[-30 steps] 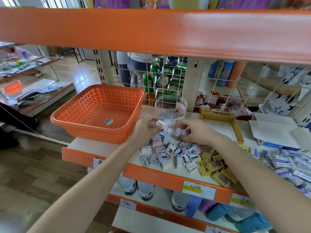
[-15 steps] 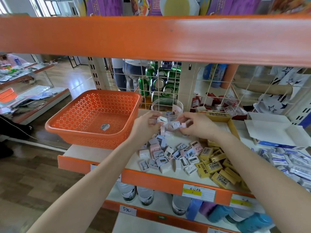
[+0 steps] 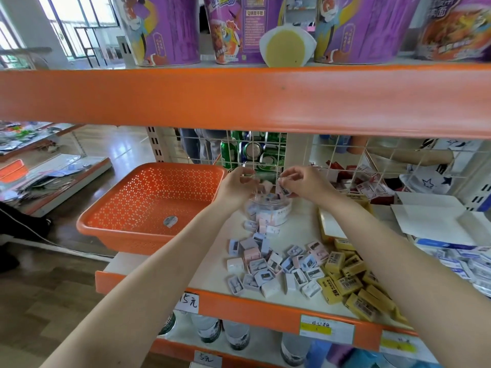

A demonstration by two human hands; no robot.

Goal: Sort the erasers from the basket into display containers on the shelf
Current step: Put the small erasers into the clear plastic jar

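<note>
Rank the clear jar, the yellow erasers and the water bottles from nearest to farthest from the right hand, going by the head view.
1. clear jar, just below the right hand, at the back.
2. yellow erasers, front right of the shelf.
3. water bottles, one level down, under the front edge.

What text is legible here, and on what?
"15元": handwritten tag on the front edge of the eraser shelf.
"5元": handwritten tag on the shelf edge below.
"2B": yellow eraser box at the front of the pile.
Too blurred or too small to read: the print on the purple cups, the yellow-striped price label, the sticker in the orange basket, and the small eraser wrappers.
</note>
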